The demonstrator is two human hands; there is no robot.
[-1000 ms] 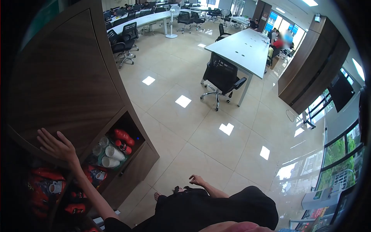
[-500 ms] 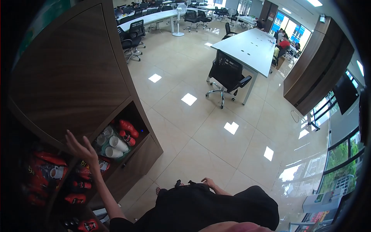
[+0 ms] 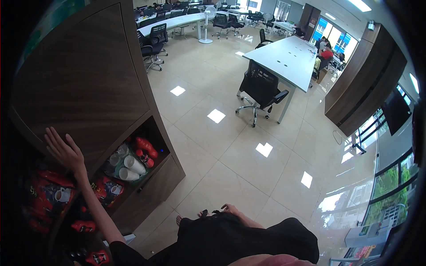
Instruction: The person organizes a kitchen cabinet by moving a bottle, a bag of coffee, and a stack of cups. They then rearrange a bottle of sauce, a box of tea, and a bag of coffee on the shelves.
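Observation:
My left hand (image 3: 65, 150) lies flat with its fingers stretched out, over the lower part of the dark wooden cabinet door (image 3: 80, 80). It is open and holds nothing. Below that hand, red coffee packets (image 3: 57, 193) fill a shelf, and another red packet (image 3: 106, 190) lies right of my forearm. White paper cups (image 3: 133, 166) and a red bottle (image 3: 146, 146) sit in the open compartment beside them. Down by my black clothing (image 3: 230, 239), my right hand (image 3: 230, 209) hangs with loosely bent fingers and nothing visible in it.
A white table (image 3: 284, 55) with a black office chair (image 3: 262, 88) stands ahead on the tiled floor. Behind are more desks, chairs and a white standing fan (image 3: 206, 24). Several people sit at the far right. A wooden cabinet (image 3: 368, 80) lines the right side.
My left hand has moved left and slightly up across the cabinet door, fingers still spread. My right hand has shifted a little to the left.

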